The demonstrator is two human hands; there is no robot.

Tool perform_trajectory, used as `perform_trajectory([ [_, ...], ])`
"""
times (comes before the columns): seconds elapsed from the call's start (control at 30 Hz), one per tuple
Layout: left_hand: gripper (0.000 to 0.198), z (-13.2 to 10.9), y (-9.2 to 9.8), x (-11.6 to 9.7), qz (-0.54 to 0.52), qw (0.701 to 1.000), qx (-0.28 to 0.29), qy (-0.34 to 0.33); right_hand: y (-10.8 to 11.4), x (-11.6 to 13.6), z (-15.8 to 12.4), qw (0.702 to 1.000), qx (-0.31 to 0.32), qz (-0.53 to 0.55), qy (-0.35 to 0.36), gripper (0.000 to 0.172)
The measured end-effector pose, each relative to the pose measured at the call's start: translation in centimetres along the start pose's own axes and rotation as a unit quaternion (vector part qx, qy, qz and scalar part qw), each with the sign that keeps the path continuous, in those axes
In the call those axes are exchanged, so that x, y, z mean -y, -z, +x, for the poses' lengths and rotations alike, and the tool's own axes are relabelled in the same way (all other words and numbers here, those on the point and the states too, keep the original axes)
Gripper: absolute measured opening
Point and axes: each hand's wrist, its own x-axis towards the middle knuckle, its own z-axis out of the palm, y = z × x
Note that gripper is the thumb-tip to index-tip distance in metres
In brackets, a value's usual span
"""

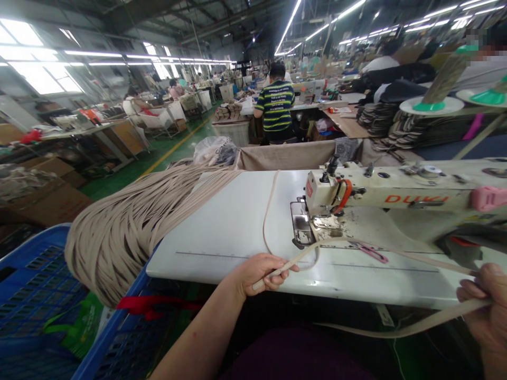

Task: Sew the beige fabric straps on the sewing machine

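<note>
R side of the white tabletop [229,221] is taken up by a sewing mach. [400,192]. Far L edge is covered by a bundle of beige strips [122,227], draped over the side. Btwn them, a loose beige strip [265,224] is laid in a curve. Small pink tool [372,252] is placed nr the mach.; ruler line [222,256] is marked along the front edge.

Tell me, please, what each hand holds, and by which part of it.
The left hand holds a beige strip near a visible end; the right hand holds apparently the same strip, farther along.
</note>
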Motion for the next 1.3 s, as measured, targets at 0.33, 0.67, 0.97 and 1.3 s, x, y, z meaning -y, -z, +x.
perform_trajectory([
  [0.33, 0.033, 0.6, -0.1, 1.2, -0.142, 0.977, 0.003, -0.16, -0.2, -0.6, -0.5, 0.997, 0.064, -0.029, 0.027, 0.056],
  [0.67, 0.031, 0.5, -0.2, 1.4, -0.149, 0.978, -0.01, -0.147, -0.9, -1.2, -1.2, 0.997, 0.08, -0.021, 0.001, 0.072],
  [0.97, 0.032, 0.6, -0.1, 1.6, -0.137, 0.982, -0.008, -0.128, -1.0, -0.4, -1.7, 0.996, 0.083, -0.007, 0.017, 0.066],
  [1.3, 0.032, 0.5, -0.3, 1.5, -0.125, 0.984, -0.005, -0.123, -0.7, 0.0, -1.5, 0.996, 0.083, 0.003, 0.015, 0.067],
])
